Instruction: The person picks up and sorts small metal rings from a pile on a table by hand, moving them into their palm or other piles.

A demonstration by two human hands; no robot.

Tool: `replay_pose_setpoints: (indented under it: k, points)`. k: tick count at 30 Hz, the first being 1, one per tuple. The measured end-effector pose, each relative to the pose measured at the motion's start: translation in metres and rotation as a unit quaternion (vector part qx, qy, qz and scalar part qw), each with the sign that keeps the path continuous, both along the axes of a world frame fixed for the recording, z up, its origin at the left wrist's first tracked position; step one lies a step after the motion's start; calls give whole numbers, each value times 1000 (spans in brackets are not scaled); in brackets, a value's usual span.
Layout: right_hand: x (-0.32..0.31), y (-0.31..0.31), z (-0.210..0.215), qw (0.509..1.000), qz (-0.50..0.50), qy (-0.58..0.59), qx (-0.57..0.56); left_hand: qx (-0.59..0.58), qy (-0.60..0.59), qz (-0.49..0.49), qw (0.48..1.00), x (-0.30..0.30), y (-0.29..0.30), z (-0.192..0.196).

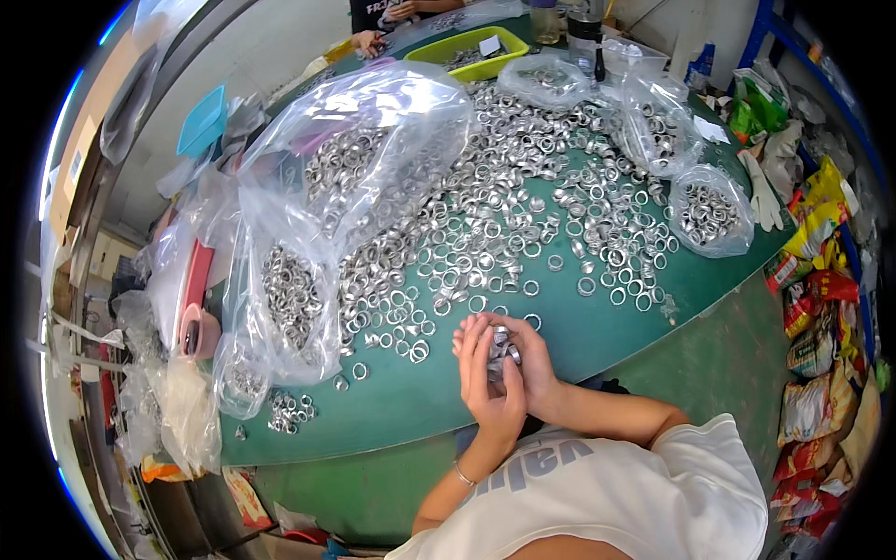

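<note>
Close to the table's near edge, my left hand (487, 381) and my right hand (536, 359) are cupped together. Between them sits a small cluster of silver metal rings (504, 347), held by both palms and curled fingers; part of the cluster is hidden. Just beyond my fingertips, a few loose rings lie flat on the green table (411, 392). A wide spread of the same metal rings (485, 224) covers the middle of the tabletop, piled thicker toward the far side.
Clear plastic bags of rings (289, 289) stand at the left; another bag (711, 213) lies at the right near white gloves (761, 191). A yellow-green tray (504, 67) is at the far edge, by another person's hand (368, 43). Colourful sacks (817, 308) line the right.
</note>
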State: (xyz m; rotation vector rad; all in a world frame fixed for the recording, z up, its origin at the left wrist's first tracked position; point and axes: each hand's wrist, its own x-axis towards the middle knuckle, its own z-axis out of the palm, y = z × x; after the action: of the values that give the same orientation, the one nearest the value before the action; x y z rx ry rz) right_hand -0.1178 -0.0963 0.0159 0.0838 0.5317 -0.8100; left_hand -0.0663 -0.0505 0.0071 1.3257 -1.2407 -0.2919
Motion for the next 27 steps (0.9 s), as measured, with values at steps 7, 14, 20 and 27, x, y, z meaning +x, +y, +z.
replay_pose_setpoints:
  k: [7, 14, 20, 27]
  points:
    - [-12, -1, -16, 994, 75, -65, 53, -151, -114, -30, 981, 9, 3, -1]
    - [-50, -42, 3, 957, 6, -231, 175, -182, -30, 50, 982, 17, 11, -9]
    - [-94, -82, 21, 971, -115, -195, 74, -96, 39, 11, 995, 22, 9, -11]
    - [-87, -65, -1, 982, -91, -132, 104, 139, 417, -167, 882, 22, 9, -14]
